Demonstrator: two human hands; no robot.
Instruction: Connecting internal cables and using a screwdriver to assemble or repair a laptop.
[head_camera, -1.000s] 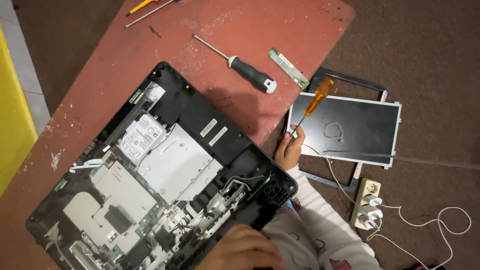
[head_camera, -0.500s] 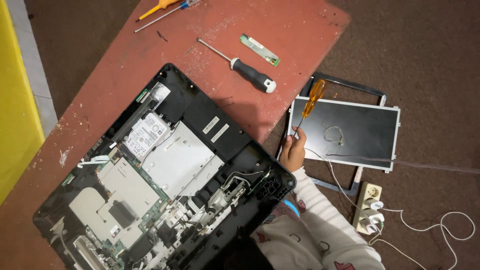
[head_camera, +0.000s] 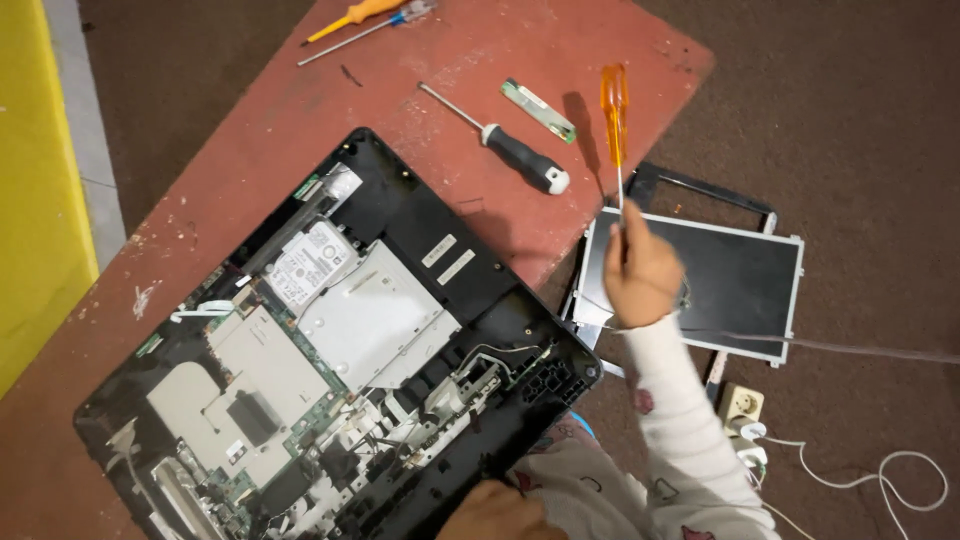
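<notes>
head cam: right hand (head_camera: 640, 272) is up off the bench edge, fingers closed round the metal shaft of an orange-handled screwdriver (head_camera: 614, 110), handle pointing up and away, over the far right corner of the red bench (head_camera: 250, 130). left hand (head_camera: 500, 512) sits at the bottom edge of frame, touching the near rim of the opened black computer chassis (head_camera: 430, 215); only the back of it shows so can't tell how far it's closed or if it's got anything.

chassis lies diagonal on the bench, guts exposed: silver hard drive (head_camera: 310, 262), big metal shield plate (head_camera: 375, 320), circuit board w/ cables toward the near left. beyond it on the bench, a black-handled screwdriver (head_camera: 520, 158), a small green circuit strip (head_camera: 538, 110) just beside it, plus a yellow-handled screwdriver (head_camera: 352, 18) at the far edge.

on the floor to the right of the bench, a dark display panel (head_camera: 730, 280) in a metal frame, right hand + sleeve cover its left part. near that, a power strip (head_camera: 742, 408) w/ white cable (head_camera: 880, 480) looping off.
</notes>
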